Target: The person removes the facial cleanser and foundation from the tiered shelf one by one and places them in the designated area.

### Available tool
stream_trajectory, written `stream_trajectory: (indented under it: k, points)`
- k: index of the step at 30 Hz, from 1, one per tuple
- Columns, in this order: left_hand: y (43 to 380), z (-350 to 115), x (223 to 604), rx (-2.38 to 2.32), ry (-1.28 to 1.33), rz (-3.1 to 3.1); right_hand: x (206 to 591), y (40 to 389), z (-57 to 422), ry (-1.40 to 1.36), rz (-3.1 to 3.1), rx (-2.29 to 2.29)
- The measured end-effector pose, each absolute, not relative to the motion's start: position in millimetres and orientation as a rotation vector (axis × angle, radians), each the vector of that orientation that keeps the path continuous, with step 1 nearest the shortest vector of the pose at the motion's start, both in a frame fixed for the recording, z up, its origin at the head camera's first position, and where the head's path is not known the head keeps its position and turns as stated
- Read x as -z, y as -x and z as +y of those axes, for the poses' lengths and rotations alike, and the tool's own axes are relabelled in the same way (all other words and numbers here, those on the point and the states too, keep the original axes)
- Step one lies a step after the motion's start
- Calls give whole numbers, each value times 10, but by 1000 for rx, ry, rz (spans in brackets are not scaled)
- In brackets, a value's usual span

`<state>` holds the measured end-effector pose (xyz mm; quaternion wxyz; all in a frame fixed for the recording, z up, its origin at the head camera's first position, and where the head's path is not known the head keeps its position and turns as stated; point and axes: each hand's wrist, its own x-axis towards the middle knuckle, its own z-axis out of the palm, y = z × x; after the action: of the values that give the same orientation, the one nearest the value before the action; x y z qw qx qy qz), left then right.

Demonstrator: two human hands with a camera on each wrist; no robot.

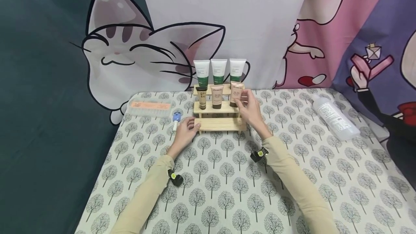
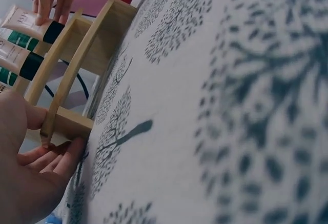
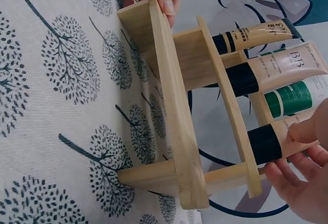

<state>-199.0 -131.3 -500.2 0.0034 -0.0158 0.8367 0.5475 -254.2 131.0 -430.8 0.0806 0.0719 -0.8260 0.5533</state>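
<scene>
In the head view, a three-tiered wooden rack (image 1: 221, 124) stands on a tree-print cloth (image 1: 227, 190). The left hand (image 1: 186, 133) grips the left end of its bottom shelf, while the right hand (image 1: 251, 113) pinches the right pink tube (image 1: 236, 91) on the middle shelf. Left of that tube, the other pink tube (image 1: 216, 96) and a gold tube (image 1: 202, 98) stand cap down; three green-and-white tubes (image 1: 218, 70) line the top shelf. A box (image 1: 151, 108) with an orange label lies to the left, a bottle (image 1: 336, 117) on its side to the right. In the left wrist view, the left thumb and curled fingers close around the bottom shelf's end from opposite sides. In the right wrist view, the right thumb lies against the front of the pinched tube, fingers behind it, its black cap at the middle shelf.
</scene>
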Motion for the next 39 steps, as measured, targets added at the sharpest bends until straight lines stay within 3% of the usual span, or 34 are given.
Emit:
stream_trajectory:
  k: [18,39]
  points:
    - [2018,-1281,5038,-1910,188,2469,4290,2364,1672,-126,-2402,-1674]
    - [2031,-1257,5018,-1990,259,2411,4627,2150,2068,103,-2844,-1538]
